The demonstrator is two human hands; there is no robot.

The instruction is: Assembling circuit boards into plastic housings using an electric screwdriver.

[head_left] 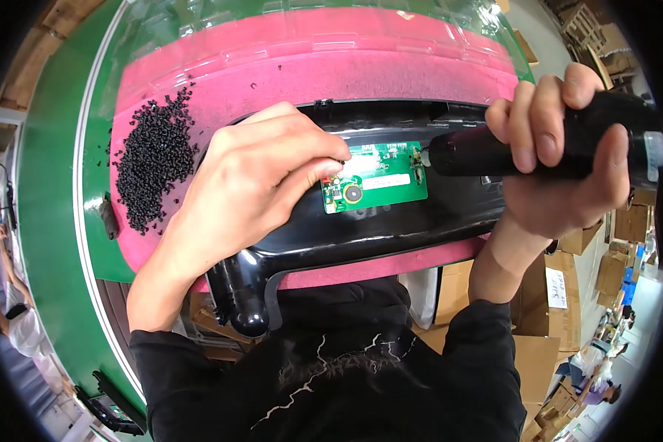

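A glossy black plastic housing (346, 239) lies in front of me, with a green circuit board (387, 193) in its middle. My left hand (250, 177) reaches over the housing's left part, thumb and forefinger pinched at the board's upper left edge. A dark speck shows at those fingertips, too small to name. Gripped in my right hand (560, 147) is a black power screwdriver (471, 153), held nearly level. Its tip is at the board's right edge; whether it touches a screw there cannot be made out.
A heap of tiny black screw-like pieces (151, 162) lies left on the pink mat (295, 77). Clear plastic trays (331, 37) stand behind. Another black housing (110, 405) sits on the green table (48, 191) at lower left. Cardboard boxes (534, 361) are at lower right; people work at both sides.
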